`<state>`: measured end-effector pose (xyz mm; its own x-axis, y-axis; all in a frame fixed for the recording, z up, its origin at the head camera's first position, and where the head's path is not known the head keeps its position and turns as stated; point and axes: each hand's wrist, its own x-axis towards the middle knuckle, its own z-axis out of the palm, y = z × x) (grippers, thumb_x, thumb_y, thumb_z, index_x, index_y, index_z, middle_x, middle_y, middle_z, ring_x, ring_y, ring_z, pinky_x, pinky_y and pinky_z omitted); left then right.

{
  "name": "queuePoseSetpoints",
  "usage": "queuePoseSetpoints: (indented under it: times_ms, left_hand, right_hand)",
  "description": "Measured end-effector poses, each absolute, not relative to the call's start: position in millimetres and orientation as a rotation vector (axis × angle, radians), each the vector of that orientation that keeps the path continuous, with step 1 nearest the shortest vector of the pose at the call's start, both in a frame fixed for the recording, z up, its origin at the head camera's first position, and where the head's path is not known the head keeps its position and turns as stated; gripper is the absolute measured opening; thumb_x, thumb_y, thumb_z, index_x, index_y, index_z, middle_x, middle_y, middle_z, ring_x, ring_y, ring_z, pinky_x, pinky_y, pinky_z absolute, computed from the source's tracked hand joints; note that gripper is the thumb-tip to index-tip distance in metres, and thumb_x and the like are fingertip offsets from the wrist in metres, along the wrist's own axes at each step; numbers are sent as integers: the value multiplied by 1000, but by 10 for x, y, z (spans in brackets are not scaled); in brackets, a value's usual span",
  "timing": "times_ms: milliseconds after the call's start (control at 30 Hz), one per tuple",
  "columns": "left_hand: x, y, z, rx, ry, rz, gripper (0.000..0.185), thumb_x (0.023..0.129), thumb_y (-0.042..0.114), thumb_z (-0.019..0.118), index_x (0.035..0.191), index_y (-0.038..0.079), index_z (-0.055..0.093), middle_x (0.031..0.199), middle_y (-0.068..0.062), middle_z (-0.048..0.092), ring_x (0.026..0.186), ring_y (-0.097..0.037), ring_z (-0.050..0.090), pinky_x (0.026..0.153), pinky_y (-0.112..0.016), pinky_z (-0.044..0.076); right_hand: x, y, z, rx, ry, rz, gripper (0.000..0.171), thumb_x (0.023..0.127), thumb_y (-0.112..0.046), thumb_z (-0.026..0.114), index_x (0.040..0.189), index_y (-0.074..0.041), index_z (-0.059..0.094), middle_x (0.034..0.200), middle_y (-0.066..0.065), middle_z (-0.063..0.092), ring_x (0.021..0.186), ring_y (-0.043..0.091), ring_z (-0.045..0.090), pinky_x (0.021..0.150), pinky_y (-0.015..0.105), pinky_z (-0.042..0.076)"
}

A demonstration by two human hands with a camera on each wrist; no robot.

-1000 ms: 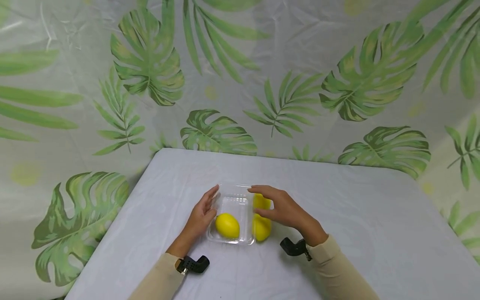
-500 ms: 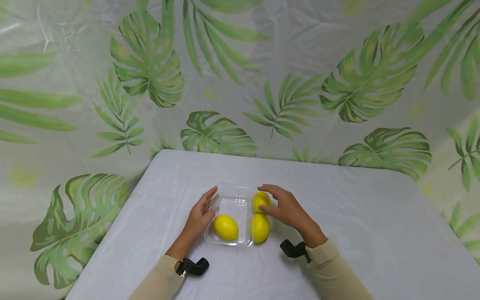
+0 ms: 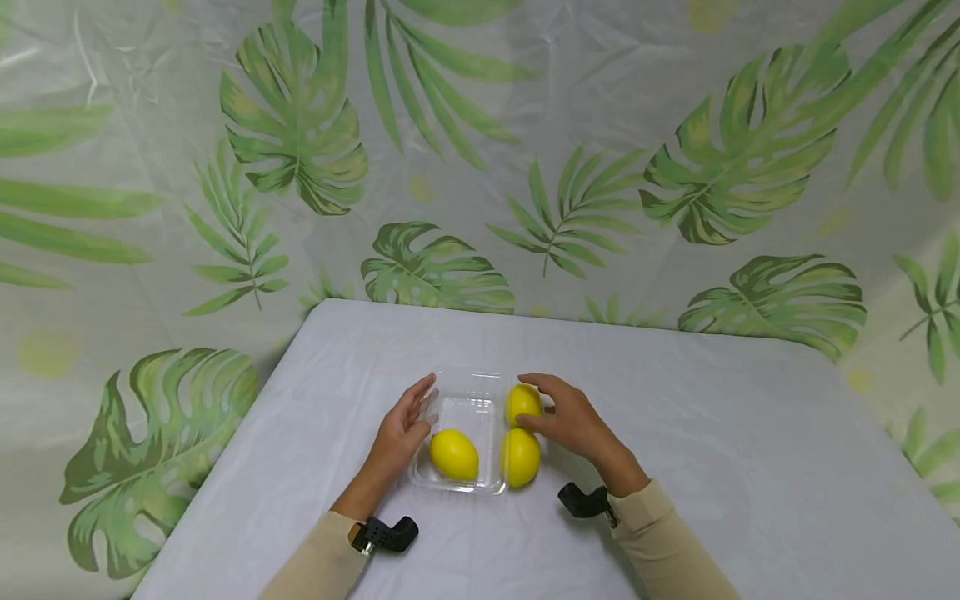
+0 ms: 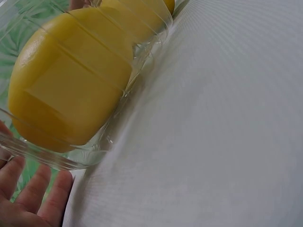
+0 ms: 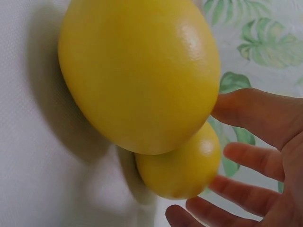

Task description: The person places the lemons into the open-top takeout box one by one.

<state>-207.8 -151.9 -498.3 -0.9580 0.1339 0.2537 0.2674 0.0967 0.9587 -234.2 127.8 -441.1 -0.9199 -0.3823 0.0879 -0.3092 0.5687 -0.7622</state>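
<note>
A clear plastic container (image 3: 468,417) stands on the table with one lemon (image 3: 453,455) inside, at its near left corner. My left hand (image 3: 400,429) rests along the container's left side, its spread fingers (image 4: 56,196) right at the wall. Just beyond the right rim, two more lemons sit one behind the other. The far lemon (image 3: 523,404) is between the thumb and fingers of my right hand (image 3: 567,414), thumb on its near side. The near lemon (image 3: 522,458) is untouched by the hand in the head view and fills much of the right wrist view.
A white cloth (image 3: 660,433) covers the table. Behind it hangs a pale backdrop (image 3: 585,100) printed with green leaves. Black wrist cameras are strapped to the left (image 3: 386,533) and right (image 3: 585,500) wrists.
My right hand has moved right from the container's far right rim to the far lemon and closed in slightly on it. The left hand has stayed at the container's left side.
</note>
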Motion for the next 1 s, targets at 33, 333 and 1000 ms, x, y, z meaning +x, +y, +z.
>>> queuePoseSetpoints:
  times_ms: [33,333,1000]
  left_hand:
    - [-2075,-1515,-4987,-420,-2248,-2003,62,92,-9,46,148,17,37,154,-3,35,138,-27,37,110,-37,33]
    - [-2028,-1518,-4974,-394,-2289,-1993,60,94,-7,47,148,17,36,154,-4,34,138,-25,38,110,-36,33]
    - [-2079,-1526,-4986,-482,-2200,-2043,64,89,-12,42,148,11,36,155,-8,33,139,-30,36,106,-39,38]
  right_hand:
    - [-2338,1279,-4426,-582,2698,-1297,64,82,-25,77,139,-10,51,143,9,47,129,29,46,98,47,49]
    - [-2321,1256,-4497,-523,2725,-1261,67,80,-30,78,140,-16,51,143,6,48,121,32,52,93,45,53]
    - [-2393,1225,-4515,-505,2772,-1217,60,81,-33,77,135,-18,56,138,4,53,112,27,56,92,45,52]
